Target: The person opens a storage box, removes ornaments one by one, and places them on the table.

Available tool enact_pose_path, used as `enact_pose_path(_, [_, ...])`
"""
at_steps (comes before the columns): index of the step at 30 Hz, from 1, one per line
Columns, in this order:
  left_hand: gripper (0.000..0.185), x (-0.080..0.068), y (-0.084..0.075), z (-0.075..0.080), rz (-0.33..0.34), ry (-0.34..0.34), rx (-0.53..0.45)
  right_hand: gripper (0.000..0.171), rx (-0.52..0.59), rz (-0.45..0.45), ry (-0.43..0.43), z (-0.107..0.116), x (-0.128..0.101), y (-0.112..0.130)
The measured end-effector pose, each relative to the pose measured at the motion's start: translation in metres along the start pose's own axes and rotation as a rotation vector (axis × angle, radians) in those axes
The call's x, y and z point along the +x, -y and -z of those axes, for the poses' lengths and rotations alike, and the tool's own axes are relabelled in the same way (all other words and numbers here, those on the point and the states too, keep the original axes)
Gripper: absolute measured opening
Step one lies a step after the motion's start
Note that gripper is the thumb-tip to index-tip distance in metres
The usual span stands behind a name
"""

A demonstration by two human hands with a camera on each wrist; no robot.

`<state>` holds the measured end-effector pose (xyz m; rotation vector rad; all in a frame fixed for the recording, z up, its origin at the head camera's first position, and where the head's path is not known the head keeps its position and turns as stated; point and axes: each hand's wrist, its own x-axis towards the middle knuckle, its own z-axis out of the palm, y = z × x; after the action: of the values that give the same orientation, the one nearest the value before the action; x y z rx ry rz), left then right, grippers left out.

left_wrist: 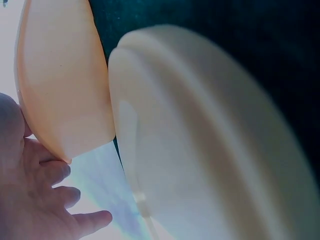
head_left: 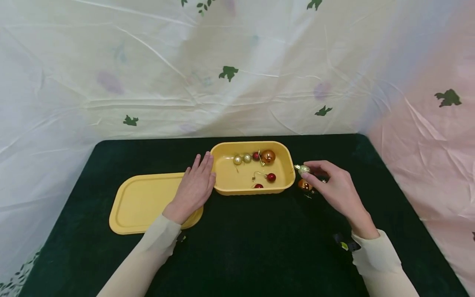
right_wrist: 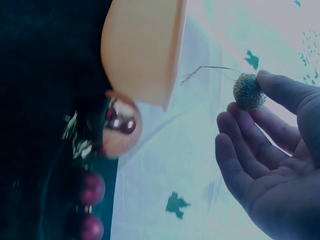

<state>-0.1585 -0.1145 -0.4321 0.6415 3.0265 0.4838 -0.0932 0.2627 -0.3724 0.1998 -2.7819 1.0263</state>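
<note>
Now, with your right hand (head_left: 334, 187) pinching the glittery gold bauble (head_left: 304, 168) just beside the yellow tub (head_left: 285, 181), keep your flat left hand (head_left: 194, 187) bracing its wall and lift clear over the rim.

The head camera is looking down across the table. Both wrist cameras are viewing the yellow tub (head_left: 253, 188) (left_wrist: 60, 90) (right_wrist: 142, 50) closely from opposite ends.
</note>
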Motion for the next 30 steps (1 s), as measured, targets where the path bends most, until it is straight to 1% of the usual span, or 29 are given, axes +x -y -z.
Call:
enact_pose_path(5, [0.061, -0.001, 0.000, 0.001, 0.004, 0.010, -0.008, 0.034, -0.019, -0.014, -0.030, 0.010, -0.007, -0.013])
enact_pose_path(12, [0.061, -0.002, -0.002, 0.001, 0.008, 0.008, -0.022, 0.036, -0.039, -0.091, -0.051, 0.031, -0.016, -0.027])
enact_pose_path(17, [0.061, -0.004, -0.002, 0.001, 0.004, 0.005, -0.020, 0.039, -0.071, -0.132, -0.061, 0.044, -0.022, -0.043])
enact_pose_path(23, [0.061, -0.004, -0.002, 0.002, 0.000, -0.006, -0.015, 0.043, -0.099, -0.188, -0.062, 0.050, -0.025, -0.062])
enact_pose_path(30, [0.061, -0.004, -0.003, 0.004, 0.000, -0.007, -0.015, 0.046, -0.098, -0.215, -0.047, 0.053, -0.025, -0.073])
